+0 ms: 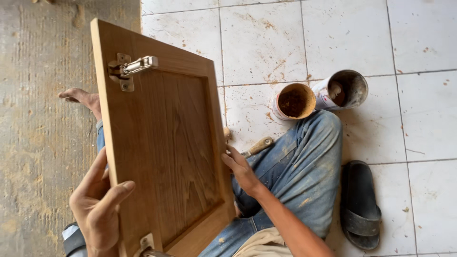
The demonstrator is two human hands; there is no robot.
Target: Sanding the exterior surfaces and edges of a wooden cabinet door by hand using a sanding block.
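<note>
Fingers of two hands on one two-hinged wooden door; two tins.

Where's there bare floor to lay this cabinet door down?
Free: white tiles beyond the two cans, and the concrete strip left of the cabinet door. Crowded: around the knee, with cans, a wooden-handled tool and the black sandal.

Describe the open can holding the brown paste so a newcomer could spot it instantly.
Start at the person's bent knee in blue jeans on the white tiled floor. Just beyond it two open cans lie side by side. The paste can is the one nearer the wooden cabinet door: its inside is caked orange-brown, while the neighbouring can is grey inside.
</note>
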